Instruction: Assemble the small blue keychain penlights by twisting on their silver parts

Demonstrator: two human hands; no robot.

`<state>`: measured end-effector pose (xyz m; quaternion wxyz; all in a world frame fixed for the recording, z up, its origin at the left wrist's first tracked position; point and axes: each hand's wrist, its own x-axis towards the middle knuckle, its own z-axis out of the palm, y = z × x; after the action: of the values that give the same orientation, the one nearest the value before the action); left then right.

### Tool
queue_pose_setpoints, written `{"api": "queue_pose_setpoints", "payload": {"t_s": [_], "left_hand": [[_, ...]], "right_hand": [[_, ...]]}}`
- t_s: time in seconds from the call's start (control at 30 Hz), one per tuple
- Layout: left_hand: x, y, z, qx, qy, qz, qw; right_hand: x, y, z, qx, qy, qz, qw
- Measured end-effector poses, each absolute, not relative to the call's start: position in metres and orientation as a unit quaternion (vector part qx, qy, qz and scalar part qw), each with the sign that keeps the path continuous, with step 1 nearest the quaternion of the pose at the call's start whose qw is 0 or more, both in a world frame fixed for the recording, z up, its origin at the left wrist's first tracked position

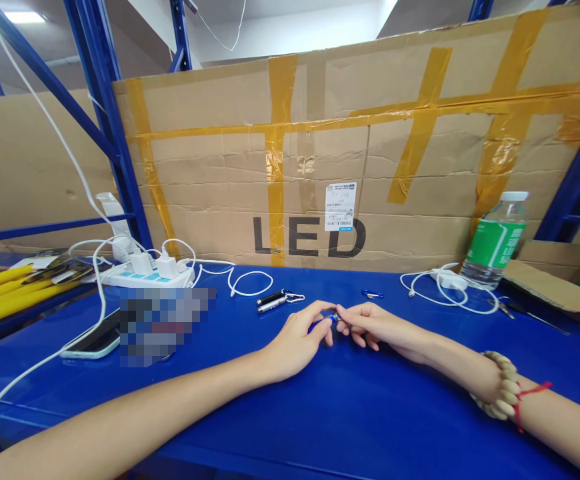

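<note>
A small blue tube with a silvery end [335,318] is held between my two hands above the blue tabletop [370,407]. My left hand [301,340] is closed round its blue part, thumb on the near side, and hides most of it. At the silvery end, the thumb and forefinger of my right hand [370,323] pinch it, while the other fingers curl below. Behind my left hand lie a black pen-like tube [271,297] and a silver one [272,305], with a small metal clip [295,297] at their ends. Beyond my right hand rests a small blue piece with metal on it [373,294].
At the left are a phone [95,339], a power strip [143,276] with white chargers, and loose cables. On the right stand a water bottle [495,240] and a coiled white cable [451,280]. A large cardboard box [210,180] closes off the back.
</note>
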<state>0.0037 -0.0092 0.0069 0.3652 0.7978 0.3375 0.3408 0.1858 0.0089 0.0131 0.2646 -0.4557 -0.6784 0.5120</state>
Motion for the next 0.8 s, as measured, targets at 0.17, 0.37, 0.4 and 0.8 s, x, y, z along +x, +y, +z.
{"api": "queue_pose_setpoints", "payload": {"t_s": [0.17, 0.37, 0.4, 0.8], "left_hand": [[0.0040, -0.0089, 0.0065, 0.808, 0.325, 0.342, 0.352], [0.0052, -0.0075, 0.0046, 0.784, 0.353, 0.363, 0.359], [0.0050, -0.0068, 0.0040, 0.776, 0.356, 0.371, 0.366], [0.0062, -0.0024, 0.0009, 0.753, 0.362, 0.375, 0.401]], "right_hand": [[0.1849, 0.0080, 0.0130, -0.460, -0.676, 0.505, 0.276], [0.1835, 0.0091, 0.0105, -0.478, -0.658, 0.476, 0.334], [0.1831, 0.0090, 0.0105, -0.480, -0.663, 0.452, 0.355], [0.1889, 0.0080, 0.0135, -0.394, -0.766, 0.269, 0.431]]}}
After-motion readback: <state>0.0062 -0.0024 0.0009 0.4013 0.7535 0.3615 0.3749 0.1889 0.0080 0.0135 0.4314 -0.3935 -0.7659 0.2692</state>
